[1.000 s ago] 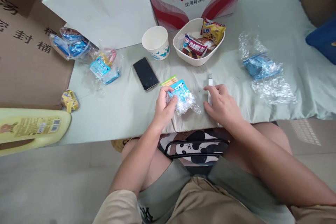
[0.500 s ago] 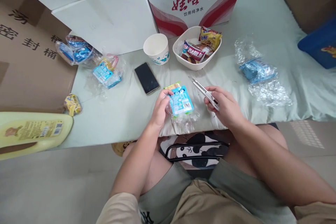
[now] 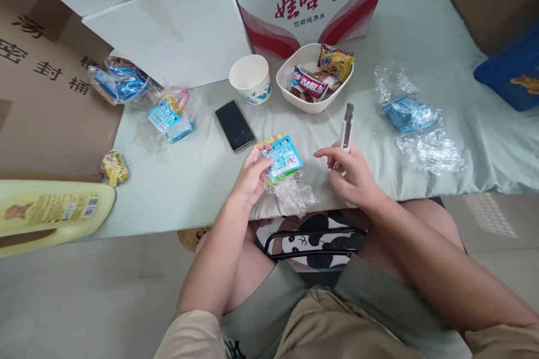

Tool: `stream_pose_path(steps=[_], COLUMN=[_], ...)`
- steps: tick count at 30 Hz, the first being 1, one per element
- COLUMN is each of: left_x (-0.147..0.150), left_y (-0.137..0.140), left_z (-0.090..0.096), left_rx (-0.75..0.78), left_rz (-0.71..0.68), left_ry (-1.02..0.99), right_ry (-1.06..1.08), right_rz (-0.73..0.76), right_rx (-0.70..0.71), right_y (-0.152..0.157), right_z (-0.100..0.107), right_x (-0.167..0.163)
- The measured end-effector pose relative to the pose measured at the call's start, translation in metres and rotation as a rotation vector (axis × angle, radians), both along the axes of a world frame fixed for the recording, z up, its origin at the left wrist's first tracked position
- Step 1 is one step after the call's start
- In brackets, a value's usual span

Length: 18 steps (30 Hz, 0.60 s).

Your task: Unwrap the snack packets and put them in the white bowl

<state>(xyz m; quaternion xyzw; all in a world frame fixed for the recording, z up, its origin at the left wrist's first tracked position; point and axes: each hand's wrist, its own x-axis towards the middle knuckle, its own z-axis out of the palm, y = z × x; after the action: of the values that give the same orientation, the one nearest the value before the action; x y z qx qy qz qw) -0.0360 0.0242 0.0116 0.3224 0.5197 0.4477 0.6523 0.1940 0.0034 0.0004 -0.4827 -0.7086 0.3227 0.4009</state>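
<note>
My left hand [image 3: 253,173] grips a small blue-and-white packet [image 3: 284,157] by its left side, thumb on top. A green edge shows beneath the packet, and crinkled clear plastic wrap [image 3: 293,193] hangs from it toward the table's front edge. In my right hand [image 3: 352,176] is a box cutter [image 3: 346,129], held upright with its blade end pointing away from me. The right index finger stretches out toward the packet without touching it. Just behind the left hand lies a black smartphone [image 3: 234,125].
A white bowl [image 3: 309,107] of wrapped snacks and a paper cup [image 3: 251,79] stand behind the hands. Plastic-wrapped blue packets [image 3: 410,113] lie at right, others [image 3: 164,116] at left. A yellow jug [image 3: 54,210] and white cartons [image 3: 168,28] border the cloth-covered table [image 3: 177,185].
The box cutter has turned in my right hand from slanting left to upright, and the index finger has extended. My left hand has tilted the packet and shifted it slightly left.
</note>
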Motion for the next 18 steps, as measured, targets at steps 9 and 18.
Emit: stream_pose_path(steps=[9, 18], left_x=[0.007, 0.014], left_y=[-0.004, -0.013], left_z=[-0.004, -0.011], left_rx=[0.005, 0.328], left_rz=[-0.063, -0.166], left_ry=[0.03, 0.457], right_ry=[-0.212, -0.068], right_rz=[0.146, 0.124], right_rx=[0.246, 0.26], right_y=[-0.009, -0.007], right_z=[-0.012, -0.005], right_x=[-0.01, -0.012])
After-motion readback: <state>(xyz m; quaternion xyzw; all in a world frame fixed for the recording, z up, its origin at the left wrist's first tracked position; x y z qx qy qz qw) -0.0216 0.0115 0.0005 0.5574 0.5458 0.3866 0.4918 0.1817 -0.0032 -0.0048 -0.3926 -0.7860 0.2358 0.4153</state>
